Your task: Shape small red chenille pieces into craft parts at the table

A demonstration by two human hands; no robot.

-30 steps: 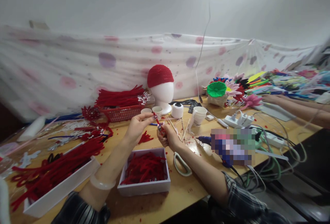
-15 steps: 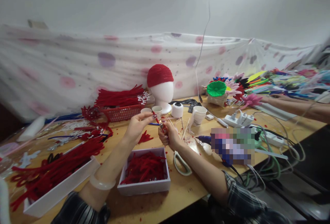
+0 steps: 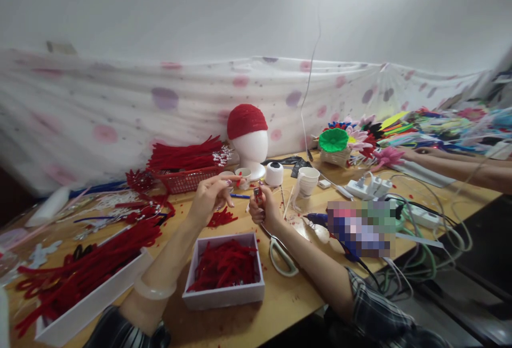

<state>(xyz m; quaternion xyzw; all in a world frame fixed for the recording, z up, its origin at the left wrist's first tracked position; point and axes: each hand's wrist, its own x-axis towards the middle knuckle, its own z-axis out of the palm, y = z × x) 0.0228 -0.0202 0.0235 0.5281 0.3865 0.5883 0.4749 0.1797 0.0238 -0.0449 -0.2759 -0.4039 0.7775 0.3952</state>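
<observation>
My left hand [image 3: 210,198] pinches a short red chenille stem piece [image 3: 239,180] between thumb and fingertips, above the middle of the table. Close beside it on the right, my right hand [image 3: 267,212] is wrapped round a lighter [image 3: 258,194], its metal top pointing up. No flame can be made out. Below the hands sits a white box [image 3: 224,299] filled with cut red chenille pieces [image 3: 224,262]. A small pile of red pieces [image 3: 222,217] lies behind the box. Scissors [image 3: 283,260] with white handles rest under my right wrist, partly hidden by it.
A foam head [image 3: 252,150] with a red cap and a red basket [image 3: 188,181] of stems stand behind. White cups [image 3: 308,181], a thread spool [image 3: 274,174], and a glue gun [image 3: 318,218] lie rightward, near a power strip [image 3: 370,185]. Another person's arms [image 3: 448,169] reach in at right.
The red piece and the lighter top have moved apart. My left fingers have turned so the piece points differently, and my right hand has shifted slightly right, holding the lighter more upright.
</observation>
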